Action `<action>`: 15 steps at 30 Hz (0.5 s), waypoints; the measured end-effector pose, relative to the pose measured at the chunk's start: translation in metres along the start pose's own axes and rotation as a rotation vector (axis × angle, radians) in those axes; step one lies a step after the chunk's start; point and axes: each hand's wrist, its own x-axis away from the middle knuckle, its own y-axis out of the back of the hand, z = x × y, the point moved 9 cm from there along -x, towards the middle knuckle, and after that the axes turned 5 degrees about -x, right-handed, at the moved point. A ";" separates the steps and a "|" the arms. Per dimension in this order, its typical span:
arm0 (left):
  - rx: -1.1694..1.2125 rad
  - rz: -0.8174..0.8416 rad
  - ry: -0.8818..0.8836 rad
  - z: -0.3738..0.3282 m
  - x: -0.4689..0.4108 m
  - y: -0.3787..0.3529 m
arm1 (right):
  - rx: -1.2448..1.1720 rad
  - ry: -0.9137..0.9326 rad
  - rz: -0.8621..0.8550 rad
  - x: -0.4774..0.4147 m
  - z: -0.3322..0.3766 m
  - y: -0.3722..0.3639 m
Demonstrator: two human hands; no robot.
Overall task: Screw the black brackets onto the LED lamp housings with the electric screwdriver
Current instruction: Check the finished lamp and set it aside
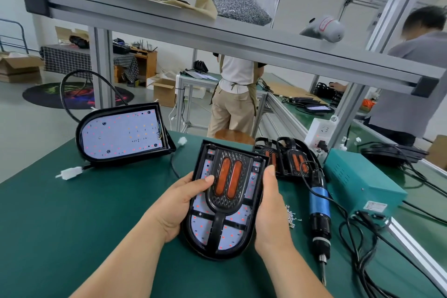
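I hold an LED lamp housing (212, 232) above the green table, its rounded end toward me. A black bracket (229, 186) with two orange lenses lies on its white LED board. My left hand (179, 203) grips the housing's left edge, thumb on the bracket. My right hand (271, 210) grips the right edge, thumb along the rim. The blue and black electric screwdriver (319, 213) lies on the table to the right, tip toward me. A small heap of screws (291, 215) lies between it and my right hand.
A second housing (121, 133) without bracket leans at the back left, its cable and white plug (71, 173) trailing. More brackets (287, 155) are stacked behind. A teal power box (360, 181) and cables sit right. A shelf rail (217, 31) runs overhead. People work beyond.
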 end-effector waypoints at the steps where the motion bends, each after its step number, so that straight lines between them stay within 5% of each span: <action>1: -0.035 -0.008 -0.007 -0.001 0.000 0.000 | 0.021 0.028 0.026 0.000 -0.001 -0.002; 6: -0.406 -0.024 -0.009 -0.008 0.004 0.008 | -0.029 0.095 -0.009 0.000 0.000 0.003; 11: -0.728 -0.280 0.011 -0.014 0.009 0.036 | -0.114 0.132 -0.044 0.002 0.009 0.011; 15: -1.331 -0.175 -0.028 -0.015 -0.002 0.032 | -0.249 0.112 -0.085 -0.001 0.011 0.022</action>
